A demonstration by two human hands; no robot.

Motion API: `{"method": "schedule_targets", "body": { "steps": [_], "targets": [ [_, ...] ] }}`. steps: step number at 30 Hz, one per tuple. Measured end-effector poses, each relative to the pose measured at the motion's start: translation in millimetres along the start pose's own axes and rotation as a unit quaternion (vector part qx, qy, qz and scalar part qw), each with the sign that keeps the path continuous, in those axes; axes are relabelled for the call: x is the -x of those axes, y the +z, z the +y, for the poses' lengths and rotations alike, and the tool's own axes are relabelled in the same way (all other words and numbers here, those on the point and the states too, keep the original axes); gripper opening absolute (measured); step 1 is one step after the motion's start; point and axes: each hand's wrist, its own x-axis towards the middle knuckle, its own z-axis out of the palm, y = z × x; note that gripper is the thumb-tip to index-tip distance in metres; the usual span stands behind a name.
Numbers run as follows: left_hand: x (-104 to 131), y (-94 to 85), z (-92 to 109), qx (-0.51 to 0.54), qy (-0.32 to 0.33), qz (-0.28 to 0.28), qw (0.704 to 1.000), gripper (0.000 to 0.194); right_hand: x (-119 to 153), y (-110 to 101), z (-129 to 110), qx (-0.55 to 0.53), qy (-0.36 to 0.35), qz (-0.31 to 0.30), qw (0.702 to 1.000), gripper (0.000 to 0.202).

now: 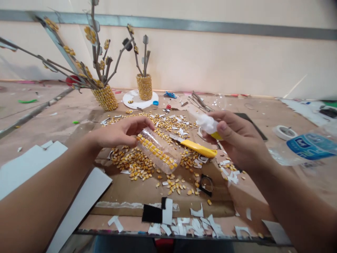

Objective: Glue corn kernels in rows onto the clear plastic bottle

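My left hand point(126, 131) holds a clear plastic cylinder point(160, 151) by its upper left end, tilted down to the right. Rows of yellow corn kernels are stuck along the cylinder's side. To the right, my right hand point(231, 135) grips a small white bottle point(209, 124) with a yellow part, its tip pointing up and left toward the cylinder. Loose corn kernels point(137, 163) lie on the cardboard point(216, 203) beneath both hands. Between the hands, a yellow utility knife point(200, 148) rests with its blade out.
Behind stand two kernel-covered pots point(105, 98) with branches, one on a white disc point(129, 100). At right are a tape roll point(284, 133) and a plastic bottle point(310, 146). White boards point(84, 203) lie at left, paper scraps point(195, 226) along the front edge.
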Motion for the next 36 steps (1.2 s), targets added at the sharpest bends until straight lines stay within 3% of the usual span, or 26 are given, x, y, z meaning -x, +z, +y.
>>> {"method": "schedule_targets", "body": {
  "steps": [4, 9, 15, 22, 27, 36],
  "targets": [
    [0.8, 2.2, 3.8, -0.010, -0.007, -0.008, 1.000, 0.052, -14.2, -8.7, 14.9, -0.026, 0.040, -0.027, 0.999, 0.043],
    [4.7, 4.6, 14.2, -0.101, -0.005, -0.024, 0.995, 0.051, -23.8, -11.0, 31.4, 0.158, 0.078, -0.018, 0.984, 0.036],
    [11.4, 8.2, 24.3, -0.222, -0.045, -0.064, 0.972, 0.057, -26.8, -5.4, 42.7, 0.255, 0.081, -0.006, 0.964, 0.023],
    [12.2, 20.0, 37.9, -0.262, -0.081, -0.077, 0.959, 0.058, -25.9, -8.6, 44.7, 0.307, 0.086, -0.040, 0.947, 0.022],
    [11.6, 16.6, 34.3, -0.270, -0.095, -0.077, 0.955, 0.061, -26.0, -13.9, 38.4, 0.349, 0.084, -0.040, 0.933, 0.031],
    [10.6, 19.0, 33.1, -0.256, -0.095, -0.080, 0.959, 0.070, -23.1, -7.4, 36.6, 0.379, 0.090, -0.060, 0.919, 0.021]
  ]
}}
